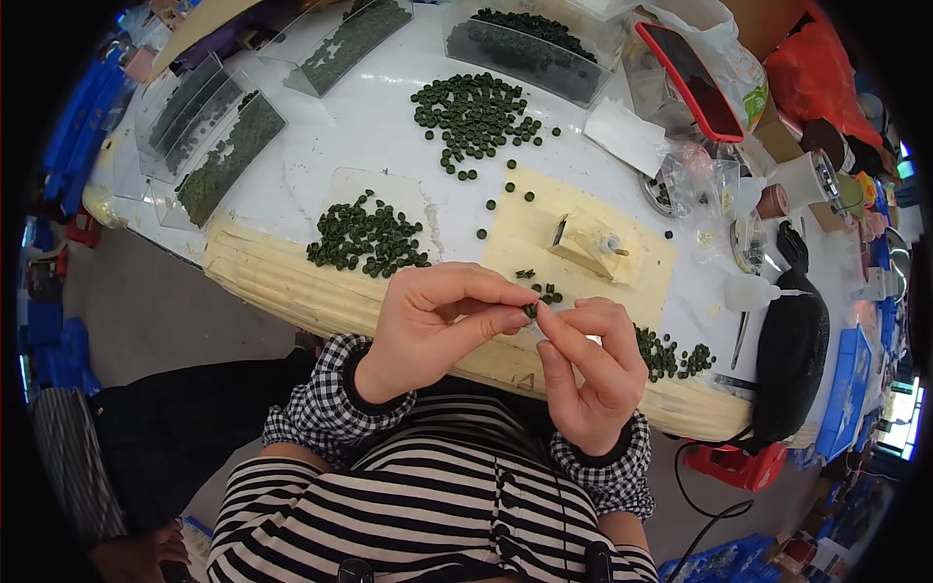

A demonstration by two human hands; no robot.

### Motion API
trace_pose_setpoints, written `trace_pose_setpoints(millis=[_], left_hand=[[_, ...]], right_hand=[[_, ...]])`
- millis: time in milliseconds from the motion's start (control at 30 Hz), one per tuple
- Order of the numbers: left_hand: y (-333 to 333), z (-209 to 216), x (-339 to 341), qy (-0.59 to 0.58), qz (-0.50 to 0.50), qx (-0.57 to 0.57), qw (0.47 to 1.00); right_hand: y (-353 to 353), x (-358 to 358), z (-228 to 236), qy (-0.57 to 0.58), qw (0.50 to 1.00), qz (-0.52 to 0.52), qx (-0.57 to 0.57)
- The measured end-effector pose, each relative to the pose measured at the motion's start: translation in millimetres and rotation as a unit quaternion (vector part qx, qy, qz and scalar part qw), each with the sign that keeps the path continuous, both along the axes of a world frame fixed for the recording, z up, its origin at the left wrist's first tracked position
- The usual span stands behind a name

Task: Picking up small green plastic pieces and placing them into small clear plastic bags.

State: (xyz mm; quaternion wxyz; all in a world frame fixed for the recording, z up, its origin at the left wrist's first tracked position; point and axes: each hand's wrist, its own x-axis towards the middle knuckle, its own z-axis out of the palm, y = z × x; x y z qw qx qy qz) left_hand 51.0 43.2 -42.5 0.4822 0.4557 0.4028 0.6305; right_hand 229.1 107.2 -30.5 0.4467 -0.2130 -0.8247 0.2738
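My left hand point(423, 325) pinches a small dark green round piece point(531, 311) between thumb and forefinger, just above the table's near edge. My right hand point(595, 369) meets it from the other side. Its forefinger tip is at the piece and its other fingers are bent in; whether it grips something of its own is hidden. Several loose green pieces point(550, 293) lie just beyond the fingertips, on a cream sheet point(515, 209). On that sheet stands a tape-covered block point(595, 245) with a short peg on top.
Heaps of green pieces lie at the far middle point(471, 115), left point(367, 236) and right point(671, 356). Clear trays point(530, 58) of pieces line the back. To the right are a red-cased phone point(688, 83), a white squeeze bottle point(753, 291) and a black bundle point(792, 350). Padding covers the table edge point(277, 277).
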Motion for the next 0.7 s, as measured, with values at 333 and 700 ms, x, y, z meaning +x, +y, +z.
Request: trace_pose_setpoints(millis=[333, 700], left_hand=[[-0.5, 0.7, 2.4, -0.059, -0.027, -0.056, 0.996], [0.6, -0.2, 3.5, -0.091, -0.034, -0.085, 0.992]], right_hand=[[0.1, 1.3, -1.2, 0.001, 1.0, -0.001, -0.002], [-0.1, 1.9, -1.4, -0.001, 1.0, -0.004, -0.004]])
